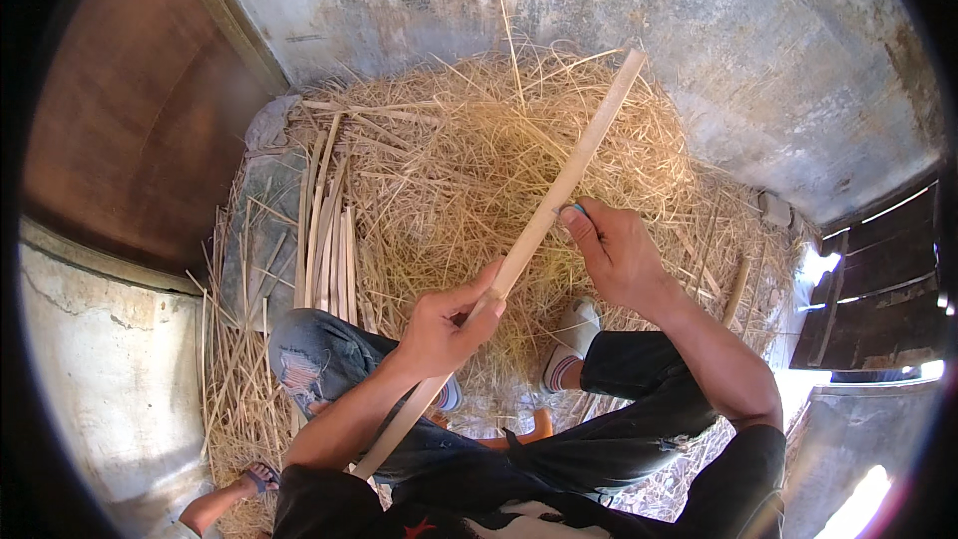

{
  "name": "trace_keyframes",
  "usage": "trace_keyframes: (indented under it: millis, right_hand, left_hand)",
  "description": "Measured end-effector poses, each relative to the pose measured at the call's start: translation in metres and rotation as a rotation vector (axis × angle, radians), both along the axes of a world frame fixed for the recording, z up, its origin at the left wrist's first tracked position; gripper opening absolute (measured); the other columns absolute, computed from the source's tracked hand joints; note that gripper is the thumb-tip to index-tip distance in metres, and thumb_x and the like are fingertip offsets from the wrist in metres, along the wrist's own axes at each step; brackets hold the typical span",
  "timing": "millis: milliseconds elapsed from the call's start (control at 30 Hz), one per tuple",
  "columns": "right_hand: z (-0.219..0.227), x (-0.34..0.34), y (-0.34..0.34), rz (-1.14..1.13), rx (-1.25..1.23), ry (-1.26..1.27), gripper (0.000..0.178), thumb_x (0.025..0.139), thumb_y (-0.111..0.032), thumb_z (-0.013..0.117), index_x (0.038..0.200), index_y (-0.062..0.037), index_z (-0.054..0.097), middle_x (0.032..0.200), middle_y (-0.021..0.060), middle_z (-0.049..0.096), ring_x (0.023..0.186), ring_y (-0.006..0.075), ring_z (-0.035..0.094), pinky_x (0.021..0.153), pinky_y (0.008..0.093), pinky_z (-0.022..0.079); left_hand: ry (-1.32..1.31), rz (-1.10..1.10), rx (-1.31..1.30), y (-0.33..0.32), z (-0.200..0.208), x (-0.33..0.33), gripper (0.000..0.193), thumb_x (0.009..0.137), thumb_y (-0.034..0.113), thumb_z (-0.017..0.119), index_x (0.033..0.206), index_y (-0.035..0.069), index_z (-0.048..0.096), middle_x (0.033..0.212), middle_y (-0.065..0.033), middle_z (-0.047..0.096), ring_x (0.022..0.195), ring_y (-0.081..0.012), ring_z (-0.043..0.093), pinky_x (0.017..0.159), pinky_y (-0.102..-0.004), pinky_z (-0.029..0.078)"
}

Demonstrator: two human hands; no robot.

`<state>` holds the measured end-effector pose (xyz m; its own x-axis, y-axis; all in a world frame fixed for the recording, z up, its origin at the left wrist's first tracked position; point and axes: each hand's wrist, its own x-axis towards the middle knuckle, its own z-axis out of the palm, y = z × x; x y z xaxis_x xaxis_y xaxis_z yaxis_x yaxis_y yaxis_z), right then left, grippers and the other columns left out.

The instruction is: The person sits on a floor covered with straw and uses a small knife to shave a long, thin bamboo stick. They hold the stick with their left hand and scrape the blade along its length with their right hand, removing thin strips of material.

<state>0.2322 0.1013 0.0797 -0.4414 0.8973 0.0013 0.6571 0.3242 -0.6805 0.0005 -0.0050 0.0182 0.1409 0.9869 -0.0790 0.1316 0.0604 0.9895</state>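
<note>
Two-handed hold on 1 long, pale slat (574, 165), which lies obliquely through the left grip: its far end rises ahead and to the right, while its near end runs back from the grip toward the dark shirt. The left hand (449, 327) is closed around the slat, thumb and fingers wrapped over it. The right hand (621, 252), ahead and to the right of the left grip, is curled shut on a small blue tool (579, 207); most of the tool is hidden by the fingers, and whether its tip touches the slat's edge cannot be told. Beyond both grips spreads a heap of straw-coloured shavings (429, 185), backed by a stained grey wall (639, 0). Left of the left grip, several narrow strips (324, 240) lie roughly side by side. Behind and below the 2 grips are the bent legs in dark trousers (639, 364); 1 shod foot (571, 334) is planted between the grips, lower down. Far behind and left of the left grip appears another person's sandalled foot (261, 477).
</note>
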Motion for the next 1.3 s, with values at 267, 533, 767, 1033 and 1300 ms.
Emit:
trace_keyframes:
  millis: [267, 533, 767, 1033, 1300]
  right_hand:
    - [0.002, -0.009, -0.011, 0.028, -0.134, -0.114, 0.034, 0.106, -0.035, 0.05, 0.104, -0.0028, 0.063, 0.066, 0.0217, 0.062, 0.064, 0.044, 0.064, 0.059, 0.0526, 0.05]
    - [-0.019, -0.017, -0.029, 0.201, 0.018, -0.1, 0.034, 0.105, -0.035, 0.05, 0.111, -0.0031, 0.061, 0.071, 0.0229, 0.065, 0.066, 0.0451, 0.064, 0.06, 0.0543, 0.05]
    - [-0.016, -0.022, -0.021, 0.158, -0.08, -0.157, 0.031, 0.103, -0.035, 0.052, 0.114, -0.0067, 0.061, 0.074, 0.0236, 0.066, 0.069, 0.0471, 0.065, 0.061, 0.056, 0.05]
    - [-0.033, -0.028, -0.03, 0.317, 0.022, 0.042, 0.03, 0.103, -0.033, 0.055, 0.097, -0.0061, 0.066, 0.067, 0.0204, 0.061, 0.063, 0.0425, 0.063, 0.057, 0.0493, 0.048]
    - [-0.03, -0.019, -0.018, 0.354, -0.584, 0.234, 0.037, 0.103, -0.037, 0.058, 0.092, -0.0025, 0.064, 0.063, 0.0091, 0.051, 0.058, 0.0201, 0.052, 0.057, 0.0367, 0.043]
  left_hand:
    - [0.033, -0.005, 0.091, 0.0, -0.005, -0.001, 0.053, 0.097, 0.002, 0.064, 0.148, 0.004, 0.052, 0.07, 0.01, 0.048, 0.062, 0.001, 0.039, 0.054, -0.0202, 0.03]
    - [-0.048, 0.019, 0.033, 0.003, 0.0, -0.002, 0.054, 0.097, 0.007, 0.066, 0.149, 0.006, 0.051, 0.072, 0.0096, 0.053, 0.065, 0.0009, 0.043, 0.057, -0.0192, 0.037]
    - [-0.056, 0.002, -0.035, 0.003, 0.002, -0.005, 0.055, 0.099, 0.007, 0.064, 0.152, 0.006, 0.048, 0.076, 0.0102, 0.052, 0.068, 0.0017, 0.042, 0.058, -0.0174, 0.034]
    - [-0.1, -0.019, -0.025, 0.004, -0.002, -0.006, 0.055, 0.102, 0.012, 0.062, 0.154, 0.005, 0.044, 0.076, 0.0074, 0.054, 0.067, 0.0, 0.045, 0.058, -0.0192, 0.038]
    - [-0.231, -0.093, -0.037, 0.004, 0.0, -0.008, 0.054, 0.105, 0.016, 0.059, 0.155, 0.005, 0.041, 0.078, 0.0051, 0.054, 0.066, -0.0021, 0.048, 0.059, -0.0206, 0.04]
